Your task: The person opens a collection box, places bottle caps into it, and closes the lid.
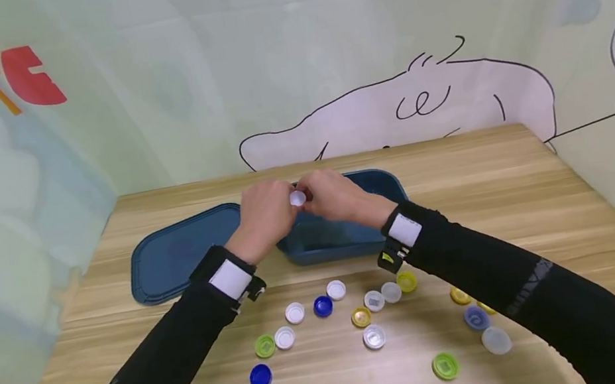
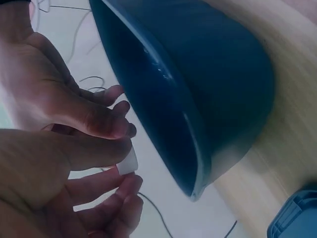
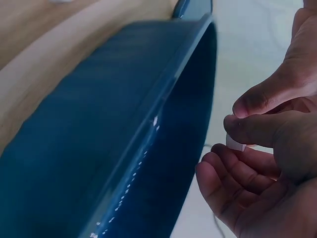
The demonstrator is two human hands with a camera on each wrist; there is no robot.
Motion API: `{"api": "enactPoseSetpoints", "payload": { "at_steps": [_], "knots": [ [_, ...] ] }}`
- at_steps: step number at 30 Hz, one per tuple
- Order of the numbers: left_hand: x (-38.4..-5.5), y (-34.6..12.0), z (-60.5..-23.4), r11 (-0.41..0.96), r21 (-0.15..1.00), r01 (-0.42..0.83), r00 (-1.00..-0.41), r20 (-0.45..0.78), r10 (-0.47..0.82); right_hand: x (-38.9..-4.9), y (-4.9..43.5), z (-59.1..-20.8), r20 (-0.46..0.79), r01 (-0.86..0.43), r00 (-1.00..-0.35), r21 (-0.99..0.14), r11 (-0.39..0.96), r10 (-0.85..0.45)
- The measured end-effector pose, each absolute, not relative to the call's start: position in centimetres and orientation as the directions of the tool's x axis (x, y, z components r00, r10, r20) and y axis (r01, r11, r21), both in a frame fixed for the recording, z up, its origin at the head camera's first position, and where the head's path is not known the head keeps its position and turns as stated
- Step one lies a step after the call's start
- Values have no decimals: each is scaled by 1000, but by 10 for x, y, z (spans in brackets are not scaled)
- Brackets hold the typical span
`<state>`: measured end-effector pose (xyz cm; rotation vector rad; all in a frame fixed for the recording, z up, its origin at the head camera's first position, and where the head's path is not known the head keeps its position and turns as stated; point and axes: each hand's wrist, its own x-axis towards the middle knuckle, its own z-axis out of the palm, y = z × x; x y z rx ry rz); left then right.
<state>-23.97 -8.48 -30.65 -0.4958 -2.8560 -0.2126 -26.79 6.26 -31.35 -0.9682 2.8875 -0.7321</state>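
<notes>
Above open bin (image 1: 335, 253), nr its rim (image 2: 171, 79), both hands (image 1: 267, 210) (image 1: 337, 194) pinch wht cap (image 1: 298, 198).

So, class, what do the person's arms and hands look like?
Long black sleeves; the right one bears a faint grey marking. Each sleeve carries a white rectangular panel and a small black device; the right device shows a yellow-green mark. The left hand and right hand are ungloved.
</notes>
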Motion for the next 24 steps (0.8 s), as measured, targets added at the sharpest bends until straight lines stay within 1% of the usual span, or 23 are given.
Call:
{"api": "enactPoseSetpoints", "payload": {
  "at_steps": [4, 9, 12, 14, 17, 22, 24],
  "knots": [
    [-252, -82, -313, 936, 142, 322, -932, 220, 288, -281, 61, -321, 136, -567, -812, -417, 710, -568],
    [-265, -77, -324, 937, 220, 272, -960, 137, 246, -295, 56, -332, 111, -552, -821, -410, 726, -560],
    [-270, -72, -331, 944, 215, 251, -967, 107, 233, -300, 56, -340, 87, -532, -831, -413, 739, -549],
    [-272, -70, -335, 951, 202, 235, -970, 106, 217, -304, 55, -345, 77, -521, -836, -420, 743, -543],
    [-275, -66, -341, 965, 150, 213, -974, 114, 197, -307, 55, -351, 74, -525, -832, -422, 739, -549],
    [-280, -61, -351, 978, 14, 208, -972, 113, 205, -311, 53, -358, 66, -551, -817, -385, 741, -573],
    [-281, -58, -354, 978, -24, 208, -972, 102, 209, -312, 53, -360, 42, -534, -826, -376, 757, -562]
  ]
}}
